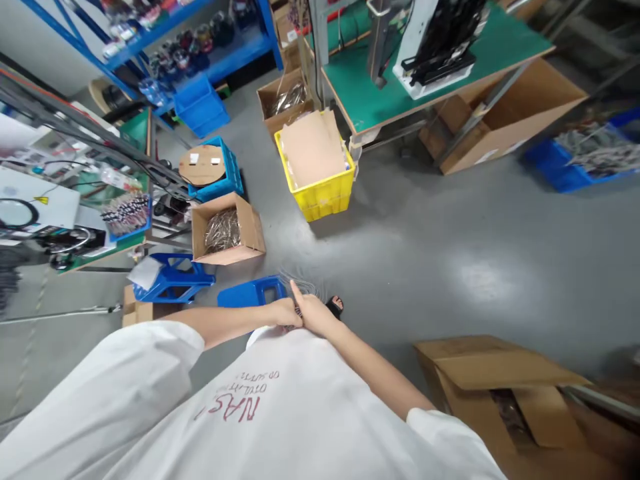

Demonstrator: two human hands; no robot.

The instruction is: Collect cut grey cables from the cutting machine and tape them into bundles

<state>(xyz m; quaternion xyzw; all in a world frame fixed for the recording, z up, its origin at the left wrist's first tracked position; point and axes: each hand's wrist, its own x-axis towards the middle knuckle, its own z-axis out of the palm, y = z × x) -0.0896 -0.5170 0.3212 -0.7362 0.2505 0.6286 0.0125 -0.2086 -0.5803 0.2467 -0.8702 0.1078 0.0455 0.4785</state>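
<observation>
Item: wires (pixel 306 289). A loose bundle of thin, pale, glinting strands, fanned out and blurred at the free ends. The colour of single strands cannot be told.

Location: at waist height in front of the white shirt (pixel 260 413), between the two hands and above the grey floor (pixel 450 253).

Left hand (pixel 283 312): curled into a fist on the bundle, knuckles against the right hand.

Right hand (pixel 314 313): wrapped round the bundle, one finger raised along the strands.

Nearby:
- stool (pixel 250 293), blue, just beyond the left hand
- sandal (pixel 335 306), black, beside the right hand
- box (pixel 227 230), open cardboard, holding similar shiny strands, past the stool
- crate (pixel 323 193), yellow, with cardboard sheets, farther off
- carton (pixel 480 373), open, at the person's right
</observation>
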